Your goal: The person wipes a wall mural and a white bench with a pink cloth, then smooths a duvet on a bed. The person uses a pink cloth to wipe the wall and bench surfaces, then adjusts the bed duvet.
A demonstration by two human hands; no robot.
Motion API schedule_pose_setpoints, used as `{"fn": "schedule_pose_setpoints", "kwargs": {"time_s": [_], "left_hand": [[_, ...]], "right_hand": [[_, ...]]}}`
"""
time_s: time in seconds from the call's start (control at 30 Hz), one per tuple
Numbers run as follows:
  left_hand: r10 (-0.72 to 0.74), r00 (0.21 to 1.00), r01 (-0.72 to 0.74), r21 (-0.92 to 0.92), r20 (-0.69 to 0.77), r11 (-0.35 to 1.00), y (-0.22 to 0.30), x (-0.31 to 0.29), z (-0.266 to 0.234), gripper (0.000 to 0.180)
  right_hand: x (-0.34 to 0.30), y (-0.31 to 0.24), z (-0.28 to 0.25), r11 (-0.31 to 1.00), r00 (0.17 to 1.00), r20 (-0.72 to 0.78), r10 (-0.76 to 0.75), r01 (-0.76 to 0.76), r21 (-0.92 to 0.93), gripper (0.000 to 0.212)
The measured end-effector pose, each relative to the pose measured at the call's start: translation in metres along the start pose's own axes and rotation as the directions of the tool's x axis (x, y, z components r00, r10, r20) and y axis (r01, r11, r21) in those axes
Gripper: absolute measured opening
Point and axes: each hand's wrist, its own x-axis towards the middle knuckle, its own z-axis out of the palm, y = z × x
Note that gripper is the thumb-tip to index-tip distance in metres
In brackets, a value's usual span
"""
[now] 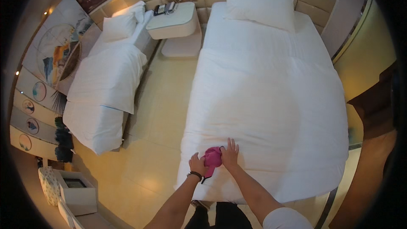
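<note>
A small pink cloth item with dark edging point(213, 157) lies crumpled near the foot of the larger bed point(254, 101). Its rounded upper part bulges between my hands, and a narrower flap trails toward me with a dark tip. At its left edge my left hand point(196, 165), with a dark band on the wrist, has its fingers curled onto the cloth. My right hand point(230, 154) rests on the white cover with fingers spread, its thumb side touching the item's right edge. What kind of item it is, I cannot make out.
A white pillow point(260, 5) lies at the larger bed's head. To the left stands a narrower bed point(104, 76), beyond a strip of tiled floor point(159, 97). A rounded nightstand point(174, 21) holds a telephone point(160, 9). Brown drapery point(373, 106) hangs at right.
</note>
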Motion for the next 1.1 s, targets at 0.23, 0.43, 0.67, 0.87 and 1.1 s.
{"fn": "schedule_pose_setpoints", "kwargs": {"time_s": [0.23, 0.43, 0.67, 0.87, 1.1], "left_hand": [[0.059, 0.972, -0.086, 0.111, 0.228, 0.990, 0.013, 0.050, 0.028, 0.037], [0.193, 0.967, -0.214, 0.126, 0.165, 0.969, -0.009, 0.063, 0.038, 0.049], [0.412, 0.911, -0.410, -0.100, 0.001, 0.907, 0.001, 0.043, 0.017, 0.039], [0.348, 0.870, -0.153, -0.481, 0.348, 0.863, 0.036, -0.085, -0.005, 0.037], [0.476, 0.614, 0.554, -0.773, 0.630, 0.309, 0.098, -0.276, 0.006, 0.046]], "right_hand": [[-0.016, 0.047, 0.082, 0.980, 0.952, 0.246, -0.184, 0.196, -0.027, 0.012], [0.001, 0.037, 0.050, 0.963, 0.903, 0.430, -0.027, -0.092, 0.253, 0.026], [0.004, 0.014, -0.038, 0.853, 0.754, 0.636, 0.166, -0.433, 0.291, 0.035], [-0.099, 0.027, -0.108, 0.830, 0.619, 0.780, 0.086, -0.478, 0.287, 0.030], [-0.240, 0.023, -0.251, 0.215, 0.413, 0.873, 0.259, -0.906, 0.365, 0.031]]}}
